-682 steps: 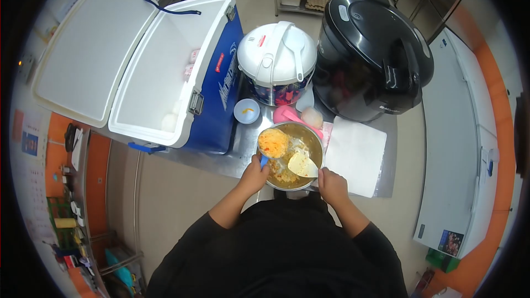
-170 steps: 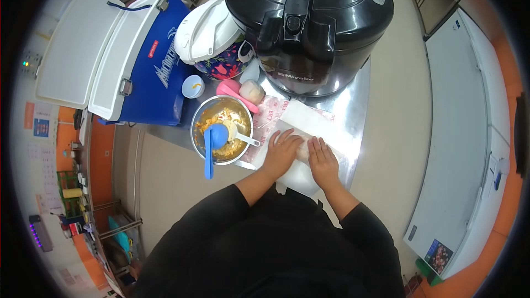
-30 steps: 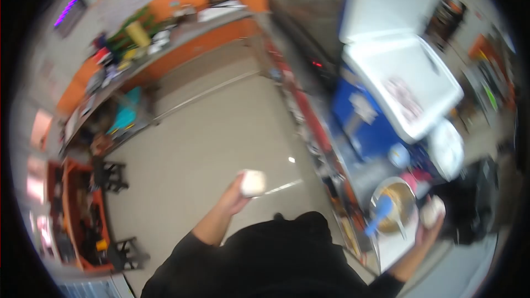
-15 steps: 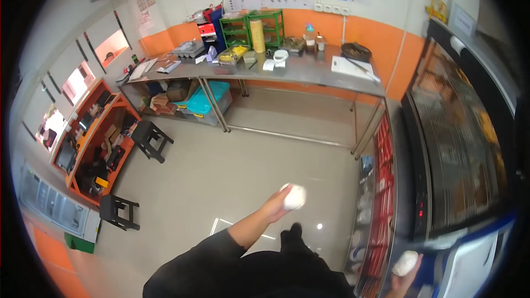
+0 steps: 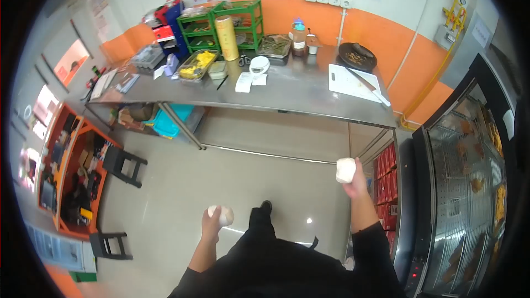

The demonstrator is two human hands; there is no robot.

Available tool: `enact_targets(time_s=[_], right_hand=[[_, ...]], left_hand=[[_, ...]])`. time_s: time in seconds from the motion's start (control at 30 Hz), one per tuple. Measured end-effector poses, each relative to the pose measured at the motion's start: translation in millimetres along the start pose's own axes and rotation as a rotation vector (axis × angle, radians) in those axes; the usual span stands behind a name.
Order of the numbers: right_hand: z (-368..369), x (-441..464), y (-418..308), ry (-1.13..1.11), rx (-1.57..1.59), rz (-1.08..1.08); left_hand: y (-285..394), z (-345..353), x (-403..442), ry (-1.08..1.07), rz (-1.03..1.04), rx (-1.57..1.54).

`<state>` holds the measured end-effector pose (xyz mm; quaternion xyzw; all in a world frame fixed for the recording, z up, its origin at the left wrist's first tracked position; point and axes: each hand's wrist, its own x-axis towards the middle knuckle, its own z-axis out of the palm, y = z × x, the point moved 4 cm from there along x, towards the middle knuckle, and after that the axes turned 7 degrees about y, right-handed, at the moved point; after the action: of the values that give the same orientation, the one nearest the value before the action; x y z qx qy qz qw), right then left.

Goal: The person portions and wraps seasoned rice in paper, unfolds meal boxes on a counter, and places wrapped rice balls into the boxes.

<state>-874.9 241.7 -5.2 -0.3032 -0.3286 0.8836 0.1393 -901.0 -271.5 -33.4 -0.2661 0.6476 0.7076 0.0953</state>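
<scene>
My left hand (image 5: 210, 224), low and left of centre above the floor, is closed round a white, rounded bundle (image 5: 226, 216). A similar white bundle (image 5: 345, 170) is in my right hand (image 5: 356, 182), whose fingers wrap its right side. This hand is held out in front of the steel table (image 5: 298, 96). The frames do not show whether the bundles are wrapped food or something else. Neither hand touches the table. Closest to my right hand on the tabletop are a white cutting board (image 5: 342, 84) and a knife (image 5: 364, 81) lying across it.
A dark pan (image 5: 358, 57), a yellow roll (image 5: 226, 38), a small white scale (image 5: 259, 65) and a tub with yellow contents (image 5: 197, 66) stand on the table. To the right is a glass display cabinet (image 5: 458, 187). Black stools (image 5: 126, 165) and an orange shelf (image 5: 74, 182) are at left.
The table appears nearer and the view has turned slightly right. My right hand has risen from the lower right to in front of the table; my left hand has moved left and lower. Both still hold the bundles.
</scene>
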Motion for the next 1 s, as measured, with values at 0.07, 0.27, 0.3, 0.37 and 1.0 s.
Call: enact_targets(time_s=[0.07, 0.27, 0.3, 0.37, 1.0], right_hand=[[27, 36, -3, 0.157, -0.006, 0.001], [13, 131, 0, 0.255, -0.030, -0.208], [-6, 160, -1, 0.343, -0.008, -0.185], [1, 181, -25, 0.446, -0.077, -0.215], [13, 379, -142, 0.799, -1.368, -0.883]], left_hand=[[19, 44, 65, -0.003, 0.140, 0.255], [74, 259, 170, -0.416, 0.248, 0.506], [77, 302, 182, -0.504, 0.286, 0.546], [102, 389, 177, -0.624, 0.320, 0.628], [89, 684, 194, -0.636, 1.001, 0.719]])
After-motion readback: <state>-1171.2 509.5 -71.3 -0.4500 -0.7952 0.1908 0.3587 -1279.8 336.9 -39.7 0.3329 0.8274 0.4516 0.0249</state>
